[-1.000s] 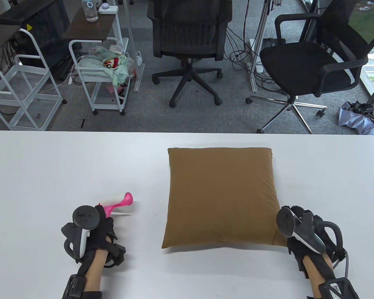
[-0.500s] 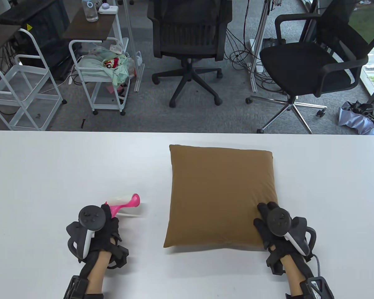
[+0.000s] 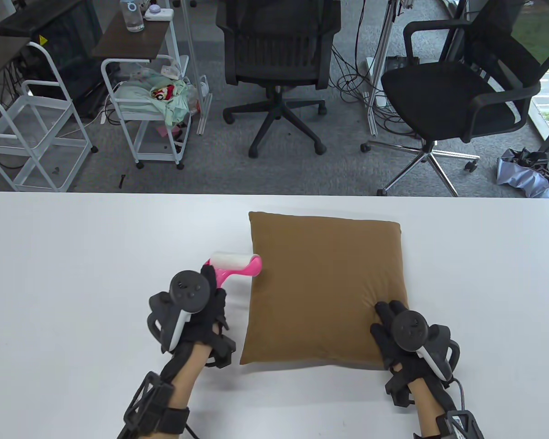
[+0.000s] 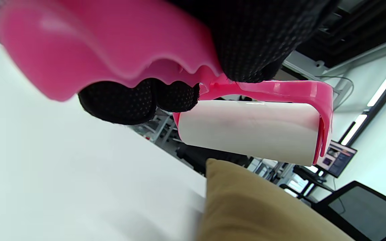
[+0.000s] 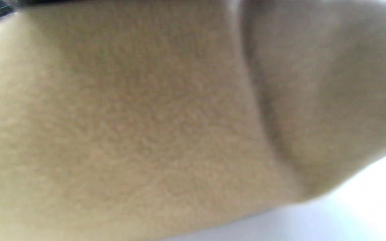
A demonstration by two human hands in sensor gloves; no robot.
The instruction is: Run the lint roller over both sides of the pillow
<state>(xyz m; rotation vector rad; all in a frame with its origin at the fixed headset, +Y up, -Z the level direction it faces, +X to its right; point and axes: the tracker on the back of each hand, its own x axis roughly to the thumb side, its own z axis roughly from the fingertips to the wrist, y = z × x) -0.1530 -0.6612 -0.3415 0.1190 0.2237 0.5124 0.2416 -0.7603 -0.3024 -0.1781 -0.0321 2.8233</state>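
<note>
Office chairs (image 3: 274,68) and carts (image 3: 151,105) beyond the table (image 3: 73,274) — well apart.

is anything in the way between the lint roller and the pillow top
Nothing visible. The left hand holds the lint roller at the pillow's left edge, with only bare table beneath. The right hand rests on the pillow's near right corner, away from the roller.

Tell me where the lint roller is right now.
In the table view, the lint roller is held in the left hand, at the left edge of the pillow.
</note>
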